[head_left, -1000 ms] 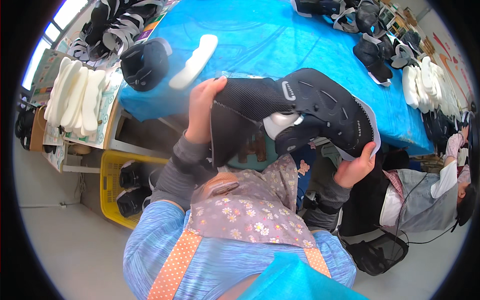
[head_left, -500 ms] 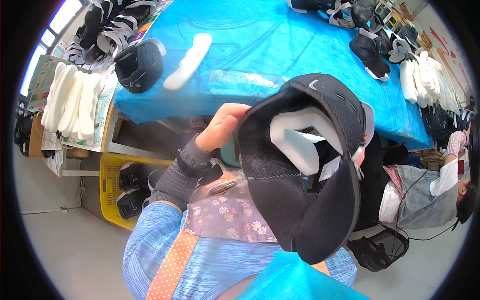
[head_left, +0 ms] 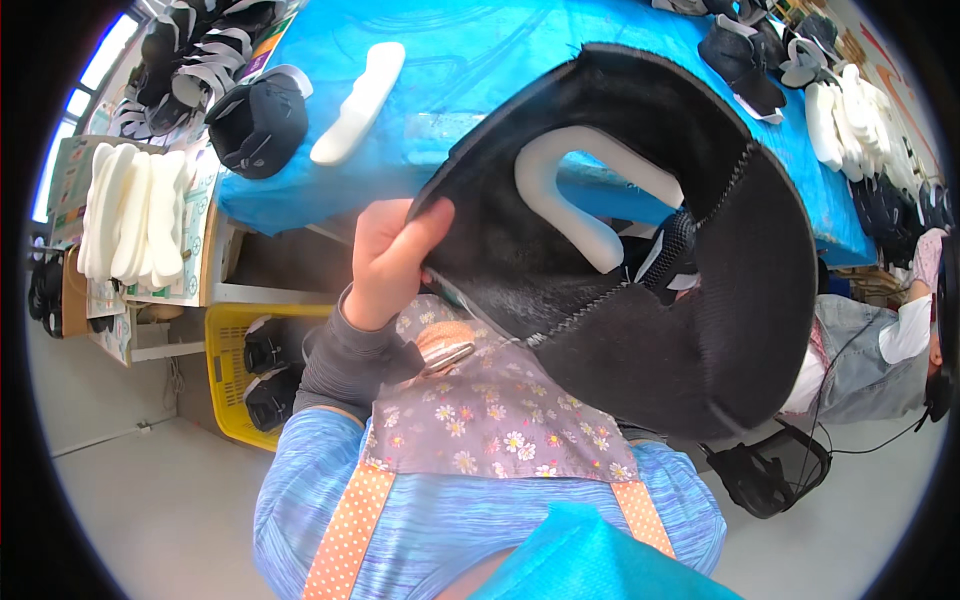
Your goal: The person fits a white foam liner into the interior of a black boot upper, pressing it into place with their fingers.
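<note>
A black padded boot upper (head_left: pixel 650 370) is held up over the front edge of the blue-covered table, its opening and zigzag seams facing me. Inside it lies a white U-shaped foam pad (head_left: pixel 540 190). My left hand (head_left: pixel 385 260) is closed on the upper's left edge, thumb on the near face. Only a bit of skin that seems to be my right hand (head_left: pixel 686 292) shows through the opening; its fingers are hidden behind the upper. On the table ahead are a long white foam strip (head_left: pixel 360 105) and another black boot upper (head_left: pixel 258 122).
White foam strips (head_left: pixel 132 215) are stacked on a side table at left. Below it stands a yellow crate (head_left: pixel 228 375) with black uppers inside. More black uppers (head_left: pixel 745 65) and white strips (head_left: pixel 850 120) lie at far right. A co-worker (head_left: pixel 870 350) and a black chair (head_left: pixel 765 470) are at right.
The boot upper has been turned and raised to the right, showing its inside and the foam pad more openly. My left hand moved slightly left, still gripping its edge.
</note>
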Demonstrator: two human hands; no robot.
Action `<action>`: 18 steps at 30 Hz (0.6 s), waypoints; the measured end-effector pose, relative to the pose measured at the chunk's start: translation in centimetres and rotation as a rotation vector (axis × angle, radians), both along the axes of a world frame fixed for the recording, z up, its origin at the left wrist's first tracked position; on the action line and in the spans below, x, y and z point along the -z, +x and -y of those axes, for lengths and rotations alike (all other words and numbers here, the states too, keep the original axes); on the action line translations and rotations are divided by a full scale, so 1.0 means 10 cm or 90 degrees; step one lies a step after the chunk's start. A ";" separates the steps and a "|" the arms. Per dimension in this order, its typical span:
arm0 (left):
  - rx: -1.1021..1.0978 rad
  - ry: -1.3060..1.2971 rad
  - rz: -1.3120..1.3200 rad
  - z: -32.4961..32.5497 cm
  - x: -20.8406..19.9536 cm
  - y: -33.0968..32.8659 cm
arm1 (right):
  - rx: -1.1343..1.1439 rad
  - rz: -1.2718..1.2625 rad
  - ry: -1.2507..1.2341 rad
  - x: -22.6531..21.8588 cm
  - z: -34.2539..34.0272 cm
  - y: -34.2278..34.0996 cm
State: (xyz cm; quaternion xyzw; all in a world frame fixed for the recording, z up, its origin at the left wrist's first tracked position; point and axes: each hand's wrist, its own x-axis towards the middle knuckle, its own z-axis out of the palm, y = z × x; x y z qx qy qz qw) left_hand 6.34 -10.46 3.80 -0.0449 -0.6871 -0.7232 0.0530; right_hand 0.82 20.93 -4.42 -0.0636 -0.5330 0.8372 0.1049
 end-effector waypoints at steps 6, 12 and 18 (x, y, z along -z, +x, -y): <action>0.164 0.197 -0.140 -0.20 -0.01 0.15 | -0.192 0.013 0.082 -0.03 0.32 0.25; 0.201 0.165 -0.105 -0.14 0.13 0.13 | -0.317 0.017 0.197 -0.22 0.27 0.56; 0.326 0.066 -0.192 -0.02 0.10 0.09 | -0.403 0.042 0.212 -0.31 0.23 0.67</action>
